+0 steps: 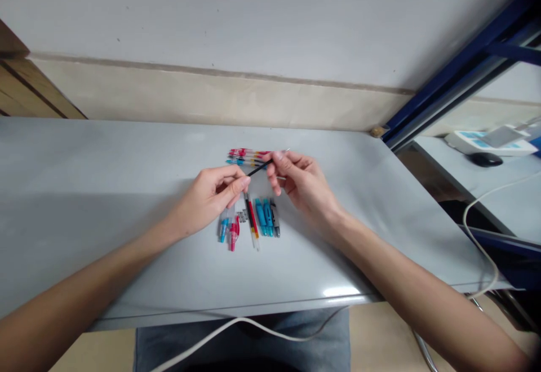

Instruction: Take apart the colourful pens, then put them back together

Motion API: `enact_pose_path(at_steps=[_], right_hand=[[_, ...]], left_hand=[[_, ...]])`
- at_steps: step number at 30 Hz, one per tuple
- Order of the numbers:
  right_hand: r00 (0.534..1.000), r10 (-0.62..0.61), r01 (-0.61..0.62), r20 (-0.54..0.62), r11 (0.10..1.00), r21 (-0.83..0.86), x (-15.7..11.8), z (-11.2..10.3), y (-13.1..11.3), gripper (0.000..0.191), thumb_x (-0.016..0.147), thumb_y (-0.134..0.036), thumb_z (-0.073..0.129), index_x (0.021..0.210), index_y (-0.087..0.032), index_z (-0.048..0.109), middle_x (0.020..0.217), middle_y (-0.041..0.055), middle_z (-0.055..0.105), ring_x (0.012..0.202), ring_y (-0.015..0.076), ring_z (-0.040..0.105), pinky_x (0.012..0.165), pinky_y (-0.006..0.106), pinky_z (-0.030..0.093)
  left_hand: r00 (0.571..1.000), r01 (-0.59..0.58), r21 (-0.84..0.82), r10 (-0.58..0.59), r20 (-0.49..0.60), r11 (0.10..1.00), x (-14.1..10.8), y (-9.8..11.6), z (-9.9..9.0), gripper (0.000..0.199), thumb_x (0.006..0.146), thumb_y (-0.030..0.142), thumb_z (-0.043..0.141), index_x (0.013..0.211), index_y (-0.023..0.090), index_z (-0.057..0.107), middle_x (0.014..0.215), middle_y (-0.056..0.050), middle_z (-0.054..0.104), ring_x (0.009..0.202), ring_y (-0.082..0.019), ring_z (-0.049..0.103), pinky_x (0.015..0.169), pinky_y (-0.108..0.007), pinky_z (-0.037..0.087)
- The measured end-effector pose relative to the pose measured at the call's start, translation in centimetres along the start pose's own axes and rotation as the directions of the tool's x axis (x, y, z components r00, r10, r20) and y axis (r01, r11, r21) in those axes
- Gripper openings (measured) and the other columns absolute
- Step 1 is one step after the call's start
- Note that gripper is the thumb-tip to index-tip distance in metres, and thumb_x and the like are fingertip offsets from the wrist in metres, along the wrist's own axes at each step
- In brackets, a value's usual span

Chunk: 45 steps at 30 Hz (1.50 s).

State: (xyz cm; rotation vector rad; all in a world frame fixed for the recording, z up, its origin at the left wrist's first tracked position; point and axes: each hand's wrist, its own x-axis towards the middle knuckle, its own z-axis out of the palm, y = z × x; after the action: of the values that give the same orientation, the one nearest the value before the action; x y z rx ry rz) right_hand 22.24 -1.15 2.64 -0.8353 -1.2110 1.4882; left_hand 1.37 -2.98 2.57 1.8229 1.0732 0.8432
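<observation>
The left hand (pixel 213 197) and right hand (pixel 302 186) come close together at the centre of the frame, their fingertips pinching a thin black pen refill (pixel 259 167) between them, lifted clear of the grey table (pixel 105 163). Red and blue refills (pixel 247 158) lie side by side just above the hands, and blue, red and grey pen parts (pixel 264 217) lie laid out in a row just below, all within easy reach of both hands.

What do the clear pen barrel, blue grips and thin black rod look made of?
The clear pen barrel looks like glossy transparent plastic; a red core shows through. The blue grips look like moulded plastic or rubber, too small to tell. The thin black rod looks like smooth plastic, probably.
</observation>
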Motion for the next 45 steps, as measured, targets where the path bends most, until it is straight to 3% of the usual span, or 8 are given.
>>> enact_pose_path(at_steps=[4, 8, 12, 16, 23, 31, 40, 45], right_hand=[[0.974, -0.102, 0.092, -0.201, 0.994, -0.060, 0.7, -1.3, -0.5, 0.040, 0.089, -0.059, 0.070, 0.083, -0.019, 0.070, 0.067, -0.0012, 0.056, 0.053, 0.0086, 0.044, 0.046, 0.024, 0.035], [1.000, -0.014, 0.017, 0.016, 0.976, -0.219, 0.3, -0.6, -0.6, 0.041, 0.096, -0.056, 0.062, 0.081, -0.017, 0.067, 0.063, -0.0023, 0.052, 0.050, 0.0083, 0.038, 0.046, 0.025, 0.029], [0.981, -0.046, 0.131, 0.190, 0.878, -0.461, -0.7, 0.9, -0.5, 0.039, 0.102, -0.047, 0.054, 0.080, -0.017, 0.065, 0.063, -0.0019, 0.053, 0.057, 0.0101, 0.044, 0.054, 0.025, 0.033], [0.977, -0.092, 0.191, 0.194, 0.785, -0.589, -1.0, 1.3, -0.9, 0.037, 0.105, -0.040, 0.050, 0.077, -0.017, 0.060, 0.064, -0.0024, 0.052, 0.059, 0.0108, 0.045, 0.056, 0.025, 0.034], [0.983, -0.063, 0.158, 0.171, 0.760, -0.630, -0.8, 0.9, 0.0, 0.033, 0.099, -0.039, 0.058, 0.074, -0.019, 0.054, 0.063, -0.0039, 0.049, 0.058, 0.0103, 0.040, 0.055, 0.026, 0.031], [0.992, -0.073, 0.124, 0.101, 0.489, -0.863, -1.1, 1.3, 0.6, 0.029, 0.090, -0.030, 0.067, 0.066, -0.019, 0.055, 0.060, -0.0027, 0.053, 0.058, 0.0107, 0.040, 0.058, 0.028, 0.028], [0.992, -0.063, 0.128, 0.112, 0.444, -0.887, -0.9, 1.2, 0.8, 0.026, 0.090, -0.030, 0.066, 0.068, -0.020, 0.059, 0.061, -0.0010, 0.057, 0.058, 0.0132, 0.044, 0.059, 0.029, 0.030], [0.947, -0.264, 0.266, 0.182, 0.330, -0.906, 0.2, -0.7, 1.2, 0.011, 0.091, -0.014, 0.058, 0.093, -0.019, 0.067, 0.089, 0.0059, 0.065, 0.087, 0.0223, 0.055, 0.077, 0.033, 0.042]], left_hand=[[0.991, 0.050, 0.070, -0.041, -0.130, 0.996, 0.2, -0.8, -0.3, 0.018, 0.100, 0.041, 0.054, 0.095, 0.024, 0.051, 0.056, 0.008, 0.048, 0.052, -0.010, 0.044, 0.053, -0.022, 0.035], [0.975, 0.123, 0.133, -0.095, -0.199, 0.983, 0.3, -1.2, -0.5, 0.019, 0.098, 0.040, 0.054, 0.093, 0.025, 0.043, 0.055, 0.009, 0.052, 0.047, -0.010, 0.042, 0.048, -0.022, 0.031], [0.975, 0.173, 0.232, -0.133, -0.176, 0.957, 0.3, -1.0, -0.6, 0.017, 0.096, 0.036, 0.053, 0.091, 0.026, 0.041, 0.053, 0.010, 0.050, 0.043, -0.010, 0.040, 0.045, -0.022, 0.027], [0.976, 0.179, 0.296, -0.132, -0.173, 0.938, 0.3, -0.9, -0.5, 0.019, 0.094, 0.037, 0.054, 0.088, 0.025, 0.040, 0.054, 0.010, 0.048, 0.046, -0.011, 0.043, 0.048, -0.022, 0.030], [0.976, 0.184, 0.399, -0.120, -0.179, 0.898, 0.3, -0.9, -0.3, 0.020, 0.094, 0.039, 0.053, 0.086, 0.025, 0.041, 0.052, 0.009, 0.046, 0.046, -0.011, 0.038, 0.050, -0.024, 0.028], [0.979, 0.173, 0.515, -0.088, -0.185, 0.839, 0.2, -1.4, -0.2, 0.015, 0.093, 0.033, 0.053, 0.085, 0.024, 0.045, 0.060, 0.007, 0.054, 0.050, -0.012, 0.042, 0.055, -0.026, 0.028], [0.985, 0.133, 0.613, -0.036, -0.169, 0.779, 0.3, -1.7, -0.4, 0.016, 0.091, 0.032, 0.055, 0.079, 0.024, 0.048, 0.064, 0.004, 0.058, 0.056, -0.015, 0.050, 0.057, -0.027, 0.027], [0.984, 0.154, 0.618, -0.063, -0.167, 0.771, 0.2, -1.0, -0.2, 0.020, 0.094, 0.035, 0.054, 0.078, 0.024, 0.051, 0.056, 0.005, 0.054, 0.052, -0.015, 0.046, 0.056, -0.027, 0.026]])
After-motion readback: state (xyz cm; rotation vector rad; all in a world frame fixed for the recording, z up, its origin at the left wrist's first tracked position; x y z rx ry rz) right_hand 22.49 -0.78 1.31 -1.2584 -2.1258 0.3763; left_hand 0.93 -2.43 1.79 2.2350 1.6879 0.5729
